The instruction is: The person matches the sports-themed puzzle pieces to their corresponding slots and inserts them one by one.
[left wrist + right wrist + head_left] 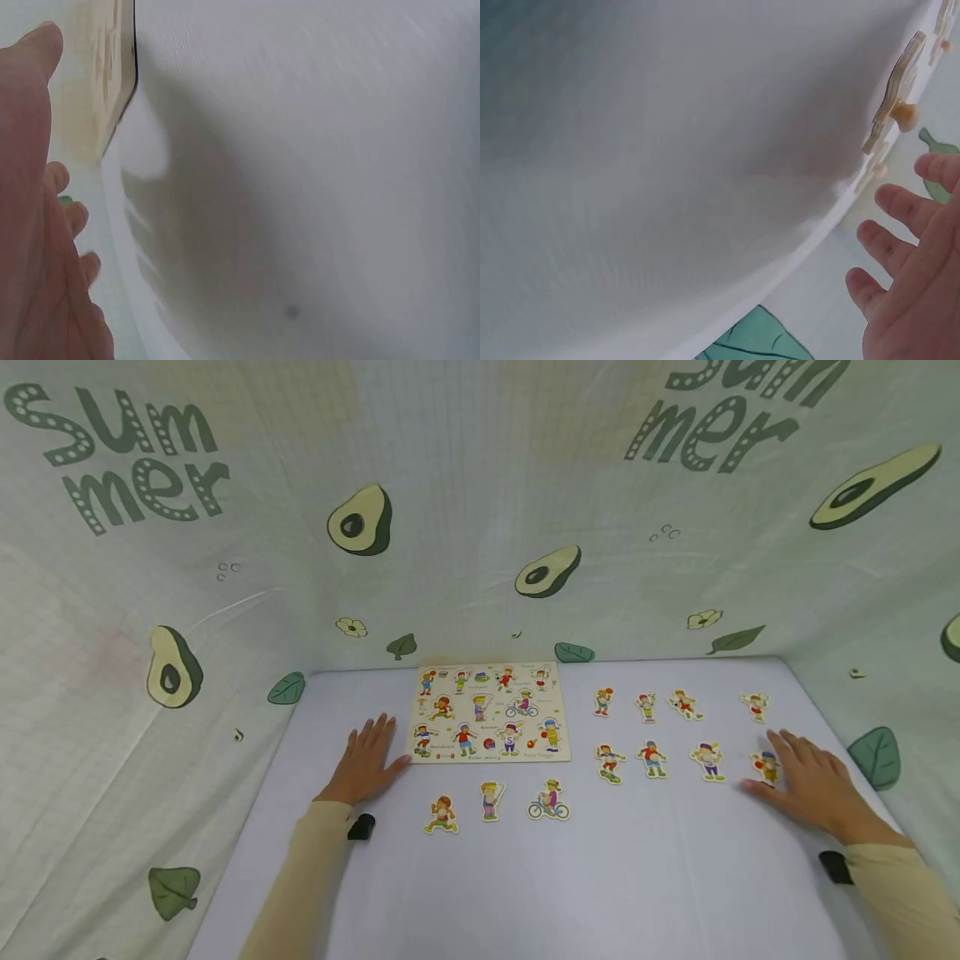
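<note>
A wooden puzzle board (491, 672) printed with sporty children lies at the back of the table. My left hand (365, 764) rests, fingers spread, beside its left edge, the thumb near the lower left corner. My right hand (813, 785) lies with fingers extended at the far right, beside a puzzle piece (763, 767) of a blue-capped child, which its thumb and fingers partly flank. Neither hand grips anything. In the right wrist view, a piece (891, 86) with a small wooden knob (905, 116) stands out beyond the fingers; the left wrist view catches the board's edge (120, 67).
Right of the board, several pieces lie in two rows, among them a soccer player (686, 704) and a batter (707, 762). Below the board are a runner (441, 815), a child with a stick (490, 801) and a cyclist (549, 802). A printed cloth (450, 527) hangs behind the table.
</note>
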`<move>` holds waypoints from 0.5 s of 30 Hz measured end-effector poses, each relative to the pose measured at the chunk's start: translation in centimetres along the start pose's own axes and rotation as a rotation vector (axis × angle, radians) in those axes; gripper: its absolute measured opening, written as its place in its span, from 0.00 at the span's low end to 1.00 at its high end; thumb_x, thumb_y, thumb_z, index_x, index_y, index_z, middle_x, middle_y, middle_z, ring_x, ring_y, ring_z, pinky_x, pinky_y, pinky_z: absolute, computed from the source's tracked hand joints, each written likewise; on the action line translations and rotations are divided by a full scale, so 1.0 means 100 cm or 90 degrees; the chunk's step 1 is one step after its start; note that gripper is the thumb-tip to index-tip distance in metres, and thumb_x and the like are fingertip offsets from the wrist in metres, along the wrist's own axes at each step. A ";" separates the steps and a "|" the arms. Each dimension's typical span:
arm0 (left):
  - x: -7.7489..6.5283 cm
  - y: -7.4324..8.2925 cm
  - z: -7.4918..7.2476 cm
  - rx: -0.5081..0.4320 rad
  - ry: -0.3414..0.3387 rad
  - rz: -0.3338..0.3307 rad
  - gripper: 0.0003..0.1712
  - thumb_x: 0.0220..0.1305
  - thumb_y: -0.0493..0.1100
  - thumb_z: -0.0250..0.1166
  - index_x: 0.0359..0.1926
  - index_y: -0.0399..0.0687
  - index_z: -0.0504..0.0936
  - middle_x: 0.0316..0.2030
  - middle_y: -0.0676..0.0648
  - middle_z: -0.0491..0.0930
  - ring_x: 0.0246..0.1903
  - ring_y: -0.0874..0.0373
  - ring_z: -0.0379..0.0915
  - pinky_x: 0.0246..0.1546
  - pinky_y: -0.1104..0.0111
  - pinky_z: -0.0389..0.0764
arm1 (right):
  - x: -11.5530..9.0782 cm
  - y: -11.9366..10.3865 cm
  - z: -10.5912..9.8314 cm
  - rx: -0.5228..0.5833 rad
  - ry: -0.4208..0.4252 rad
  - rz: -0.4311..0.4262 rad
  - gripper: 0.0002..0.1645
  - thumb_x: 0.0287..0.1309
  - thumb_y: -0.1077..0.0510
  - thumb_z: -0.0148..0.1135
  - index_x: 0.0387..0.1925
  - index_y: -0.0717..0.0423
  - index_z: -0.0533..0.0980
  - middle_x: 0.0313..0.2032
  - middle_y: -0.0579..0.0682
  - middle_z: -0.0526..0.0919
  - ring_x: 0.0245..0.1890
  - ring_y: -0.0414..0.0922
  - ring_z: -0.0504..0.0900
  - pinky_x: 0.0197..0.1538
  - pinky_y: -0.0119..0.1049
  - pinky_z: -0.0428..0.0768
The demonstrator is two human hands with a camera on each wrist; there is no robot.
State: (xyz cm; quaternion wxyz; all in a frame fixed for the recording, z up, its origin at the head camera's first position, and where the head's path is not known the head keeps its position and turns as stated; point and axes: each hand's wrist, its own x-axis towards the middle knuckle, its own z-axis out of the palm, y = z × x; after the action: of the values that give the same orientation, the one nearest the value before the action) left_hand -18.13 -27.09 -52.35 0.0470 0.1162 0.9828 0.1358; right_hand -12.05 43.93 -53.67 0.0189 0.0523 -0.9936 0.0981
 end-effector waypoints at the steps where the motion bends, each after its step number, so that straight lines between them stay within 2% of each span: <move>1: 0.001 0.002 0.000 -0.001 -0.005 0.000 0.49 0.77 0.60 0.60 0.83 0.36 0.52 0.83 0.33 0.47 0.82 0.30 0.39 0.81 0.37 0.40 | 0.000 -0.001 0.000 -0.001 0.004 -0.004 0.67 0.64 0.29 0.68 0.76 0.78 0.53 0.69 0.82 0.59 0.67 0.80 0.58 0.66 0.80 0.55; 8: 0.006 0.018 0.001 -0.001 -0.024 0.001 0.50 0.77 0.61 0.60 0.83 0.36 0.52 0.83 0.33 0.48 0.82 0.31 0.40 0.81 0.38 0.40 | 0.002 -0.008 -0.002 -0.005 0.007 -0.004 0.65 0.63 0.30 0.70 0.74 0.79 0.58 0.66 0.81 0.62 0.65 0.78 0.60 0.63 0.81 0.57; 15: 0.010 0.025 0.005 0.017 -0.047 -0.002 0.49 0.78 0.62 0.59 0.84 0.39 0.52 0.84 0.34 0.46 0.82 0.32 0.39 0.81 0.40 0.40 | 0.004 -0.011 -0.002 -0.008 0.001 -0.017 0.57 0.67 0.31 0.66 0.68 0.80 0.64 0.64 0.80 0.65 0.63 0.77 0.63 0.62 0.79 0.61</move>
State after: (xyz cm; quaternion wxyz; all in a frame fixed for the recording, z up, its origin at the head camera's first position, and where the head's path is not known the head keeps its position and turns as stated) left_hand -18.51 -24.42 -52.23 0.0818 0.1205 0.9822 0.1185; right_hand -12.37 42.83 -53.20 0.0212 0.0656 -0.9934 0.0919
